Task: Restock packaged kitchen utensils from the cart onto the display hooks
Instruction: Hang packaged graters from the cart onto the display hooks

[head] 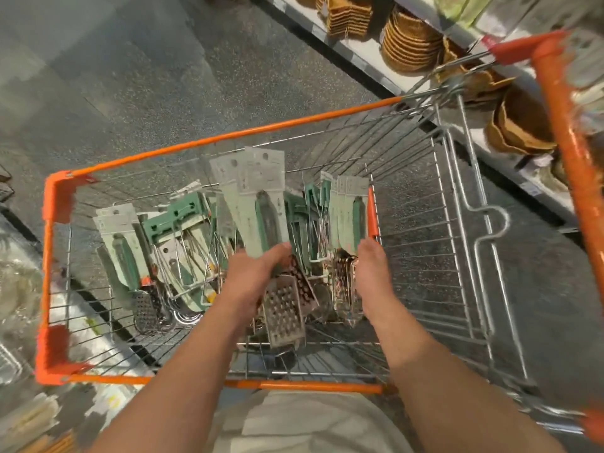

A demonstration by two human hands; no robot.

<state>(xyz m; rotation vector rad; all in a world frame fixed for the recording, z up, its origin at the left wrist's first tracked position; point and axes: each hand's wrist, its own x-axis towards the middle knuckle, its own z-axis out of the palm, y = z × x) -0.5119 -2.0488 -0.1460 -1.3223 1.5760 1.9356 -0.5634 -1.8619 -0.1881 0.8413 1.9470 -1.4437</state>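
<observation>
A bunch of carded graters (261, 204) is gripped by the left hand (253, 273) over the middle of the cart (209, 140). A second bunch of graters (348, 214) is clasped by the right hand (371, 276), just right of the first. More carded utensils (157, 243) are piled in the basket's left part. Woven baskets (411, 40) are stacked on the shelf (366, 52) at far right.

- The left hand (251, 276) grips a bundle of carded graters (261, 204) inside the wire cart (209, 142).
- The right hand (369, 273), just right of that grip, holds a second carded bundle (348, 207).
- Left of both grips, more carded utensils (124, 237) lie in the cart.
- Beyond the cart's right side, stacked woven baskets (408, 40) sit on a shelf (366, 50).
</observation>
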